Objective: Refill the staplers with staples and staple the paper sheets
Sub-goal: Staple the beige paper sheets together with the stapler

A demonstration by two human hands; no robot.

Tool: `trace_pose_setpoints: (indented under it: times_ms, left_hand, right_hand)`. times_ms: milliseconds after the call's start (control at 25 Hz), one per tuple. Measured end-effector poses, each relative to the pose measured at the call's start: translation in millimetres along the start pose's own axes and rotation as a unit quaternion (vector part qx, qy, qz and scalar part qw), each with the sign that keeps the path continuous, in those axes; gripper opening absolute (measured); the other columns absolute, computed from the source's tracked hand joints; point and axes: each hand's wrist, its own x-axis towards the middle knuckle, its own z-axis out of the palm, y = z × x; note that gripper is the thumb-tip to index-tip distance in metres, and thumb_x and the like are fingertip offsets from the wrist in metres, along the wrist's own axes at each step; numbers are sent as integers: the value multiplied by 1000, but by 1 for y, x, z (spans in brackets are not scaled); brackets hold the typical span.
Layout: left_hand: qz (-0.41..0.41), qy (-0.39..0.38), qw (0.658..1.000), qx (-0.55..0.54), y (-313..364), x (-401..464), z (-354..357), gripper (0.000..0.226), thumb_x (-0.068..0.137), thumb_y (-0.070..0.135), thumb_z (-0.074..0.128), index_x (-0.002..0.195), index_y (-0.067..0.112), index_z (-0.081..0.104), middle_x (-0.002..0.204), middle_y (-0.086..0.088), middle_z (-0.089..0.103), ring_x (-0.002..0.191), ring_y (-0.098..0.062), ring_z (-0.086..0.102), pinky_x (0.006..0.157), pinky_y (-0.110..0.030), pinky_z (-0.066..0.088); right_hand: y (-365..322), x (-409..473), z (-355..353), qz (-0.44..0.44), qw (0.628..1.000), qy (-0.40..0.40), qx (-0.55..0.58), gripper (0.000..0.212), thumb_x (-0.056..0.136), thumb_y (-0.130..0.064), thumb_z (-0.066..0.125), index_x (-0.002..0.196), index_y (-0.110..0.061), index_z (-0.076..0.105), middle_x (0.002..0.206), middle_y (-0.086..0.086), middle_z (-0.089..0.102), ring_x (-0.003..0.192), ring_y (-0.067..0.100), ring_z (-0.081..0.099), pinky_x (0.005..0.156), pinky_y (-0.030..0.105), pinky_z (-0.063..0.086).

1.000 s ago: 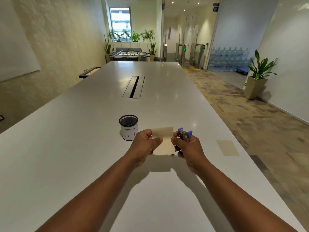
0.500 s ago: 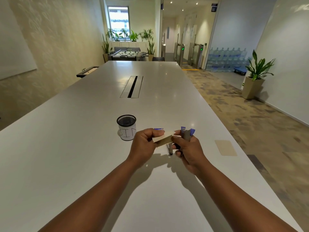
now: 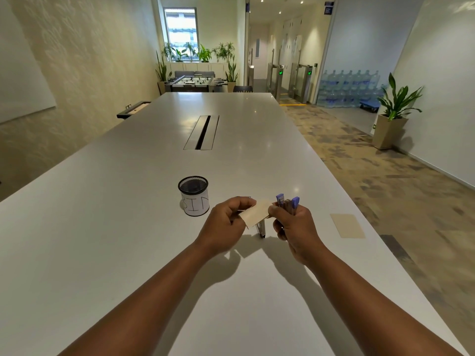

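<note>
Holding the tan paper sheets (image 3: 257,212) tilted above the table (image 3: 102,227), where a second earlier they faced me flat, I pinched them with my left hand (image 3: 226,222). My right hand (image 3: 293,224) gripped the purple stapler (image 3: 286,202) beside them, fingers curled, near the mesh cup (image 3: 193,195).

Mesh cup (image 3: 193,195) on the table: white paper band, handwritten "BIN". Blue sign (image 3: 328,10) high on the far wall: white lettering, too small to read.
</note>
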Motion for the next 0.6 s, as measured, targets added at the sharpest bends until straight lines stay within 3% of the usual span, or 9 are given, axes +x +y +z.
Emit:
trace_pose_setpoints:
  times_ms: [40, 120, 240, 440, 600]
  left_hand:
    - [-23, -35, 998, -46, 2, 2, -4, 41, 86, -3, 56, 120, 17, 70, 120, -2, 74, 101, -29, 71, 79, -41, 58]
    - [-57, -79, 988, -121, 9, 6, -9, 43, 85, 7, 58, 125, 19, 67, 121, -6, 73, 101, -18, 70, 76, -29, 56]
    - [-32, -73, 996, -28, 13, 11, -11, 32, 94, 15, 70, 121, 32, 72, 114, -2, 75, 95, -9, 70, 78, -22, 57]
    - [-12, -85, 994, 70, 12, 15, -16, 16, 88, 14, 77, 91, 30, 75, 85, -2, 77, 83, -31, 72, 82, -45, 58]
    - [-12, -73, 991, 108, 12, 13, -15, 9, 87, 16, 79, 86, 24, 74, 82, 3, 77, 80, -27, 73, 83, -50, 59]
  right_hand:
    - [-1, 0, -1, -12, 1000, -4, -21, 19, 91, -18, 68, 90, 2, 67, 59, 5, 48, 53, 17, 41, 47, 26, 34]
    - [-4, -1, -4, -44, 996, -29, -74, 18, 91, -15, 68, 80, -1, 63, 57, -1, 47, 51, 13, 40, 50, 26, 34]
    - [-9, -3, -4, -106, 980, -83, -144, 33, 92, -8, 67, 62, -20, 61, 51, -14, 47, 48, 4, 36, 51, 17, 33]
    - [-7, -2, -7, -143, 973, -91, -159, 20, 90, -1, 70, 73, -11, 68, 55, -19, 56, 49, 1, 47, 52, 8, 37]
    - [-3, -4, -4, -138, 979, -76, -131, 17, 87, -5, 76, 76, -16, 72, 60, -15, 63, 52, 2, 53, 53, 12, 45]
